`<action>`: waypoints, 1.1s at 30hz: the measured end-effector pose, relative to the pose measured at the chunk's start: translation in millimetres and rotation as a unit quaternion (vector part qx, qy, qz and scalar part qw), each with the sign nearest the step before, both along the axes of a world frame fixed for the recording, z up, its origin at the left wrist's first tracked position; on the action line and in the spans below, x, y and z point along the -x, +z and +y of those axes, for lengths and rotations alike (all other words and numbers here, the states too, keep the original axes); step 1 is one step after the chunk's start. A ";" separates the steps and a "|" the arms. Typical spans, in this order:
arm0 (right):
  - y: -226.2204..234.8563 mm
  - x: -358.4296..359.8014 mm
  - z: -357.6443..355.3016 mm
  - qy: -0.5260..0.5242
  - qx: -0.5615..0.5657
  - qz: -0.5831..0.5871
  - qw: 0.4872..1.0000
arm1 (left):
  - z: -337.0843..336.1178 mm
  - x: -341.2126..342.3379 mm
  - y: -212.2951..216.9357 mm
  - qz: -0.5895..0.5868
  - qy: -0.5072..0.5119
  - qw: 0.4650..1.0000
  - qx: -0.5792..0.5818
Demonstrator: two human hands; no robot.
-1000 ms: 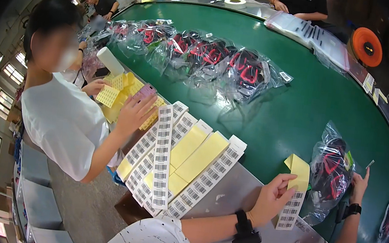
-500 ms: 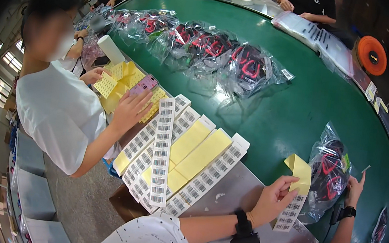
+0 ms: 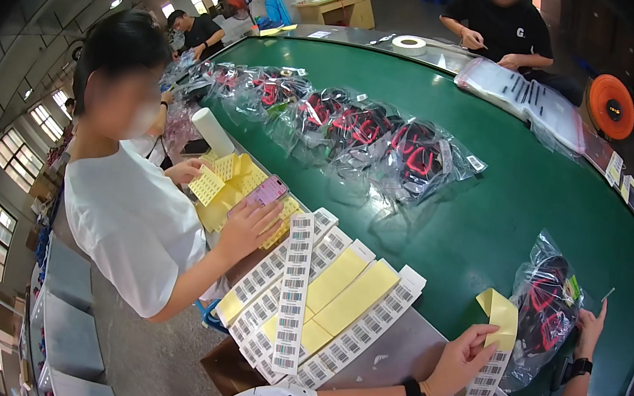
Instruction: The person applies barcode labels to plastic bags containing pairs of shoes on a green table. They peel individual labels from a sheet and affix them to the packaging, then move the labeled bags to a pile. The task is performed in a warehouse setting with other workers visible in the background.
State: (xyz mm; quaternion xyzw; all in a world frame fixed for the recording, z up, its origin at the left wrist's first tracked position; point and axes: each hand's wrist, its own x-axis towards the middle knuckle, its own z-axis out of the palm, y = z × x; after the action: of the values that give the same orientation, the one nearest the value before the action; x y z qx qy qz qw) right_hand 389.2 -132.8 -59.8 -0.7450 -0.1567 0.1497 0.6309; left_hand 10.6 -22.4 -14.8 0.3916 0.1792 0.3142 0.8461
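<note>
Barcodes [image 3: 485,380] on the held label strip [image 3: 496,358], barcodes on overlapping strips [image 3: 294,297], white mark [image 3: 520,33] on black shirt [image 3: 494,19]

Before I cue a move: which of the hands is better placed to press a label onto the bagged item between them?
The right hand, I'd judge: it is close beside the bagged item, with a small pale piece, perhaps a label, at its fingertip. The left hand is busy pinching the label strip.

The head view has tilted upward, bringing more of the wooden desk [image 3: 337,9] and the black-shirted co-worker opposite [image 3: 499,23] into sight.
</note>
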 end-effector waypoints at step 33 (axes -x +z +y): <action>180.1 247.1 71.0 0.450 0.066 -0.237 0.859 | 7.2 1.8 -12.5 0.096 0.083 0.975 -0.182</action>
State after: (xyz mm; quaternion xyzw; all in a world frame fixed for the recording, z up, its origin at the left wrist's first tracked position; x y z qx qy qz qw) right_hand 142.1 -61.9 120.3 -0.6466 -0.6094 0.2457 0.3876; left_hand 8.8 -15.2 -27.3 0.5511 0.2315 0.3713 0.7105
